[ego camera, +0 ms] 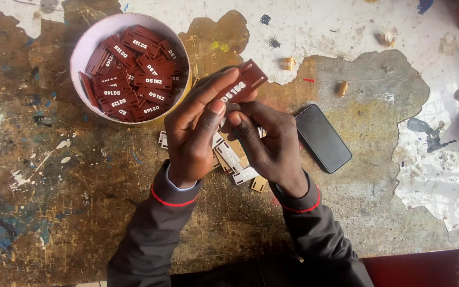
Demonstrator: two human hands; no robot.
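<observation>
Sleeves: dark cuffs (176,199) edged in red are being seen nearest the camera, below both hands.
Loose pieces: pale tag pieces (235,159) are lying in a small heap on the worktop (70,212), directly under the fingers.
Left hand: the left hand (192,133) is being held closed, its thumb and fingers pinched on the lower end of a dark red tag (245,82).
Right hand: the right hand (269,141) is being curled shut just beside the left, fingertips (235,118) touching the tag's underside; how much of it is gripped cannot be told.
Tag: the tag is being held tilted above the worktop, between the two hands, printed side up.
Phone: a black phone (322,138) is lying face-down, just right of the fingers.
Risk: the tag is judged likely to be dropped into the heap if the pinch is being loosened, since only one end is being held; the phone could be knocked by the right wrist.
Bowl: a round white bowl (94,40) is sitting beyond and left of the fingers, well filled with matching red tags (134,79) piled loosely.
</observation>
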